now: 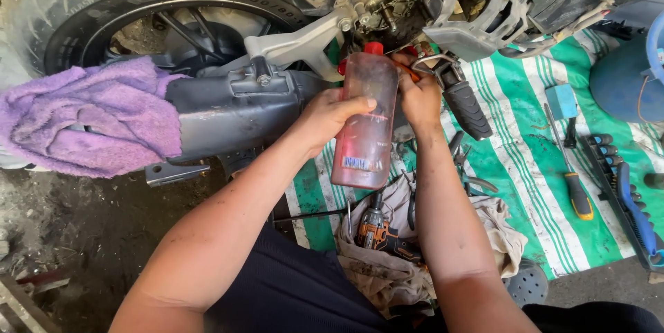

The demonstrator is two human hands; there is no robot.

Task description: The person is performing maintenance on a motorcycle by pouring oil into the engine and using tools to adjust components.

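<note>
My left hand (325, 115) clenches a translucent red-tinted plastic squeeze bottle (364, 122), red-capped, tilted toward the motorcycle frame (456, 8); my right hand (417, 94) steadies its neck, fingers curled beside a black rubber footpeg (467, 108).

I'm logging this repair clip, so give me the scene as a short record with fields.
left hand: left hand wrapped around the plastic bottle
right hand: right hand behind the bottle, at the motorcycle frame
bottle: translucent, reddish liquid, red cap, upright
nearby: purple towel draped over the exhaust
ground: striped green mat with a screwdriver, cordless drill
</note>
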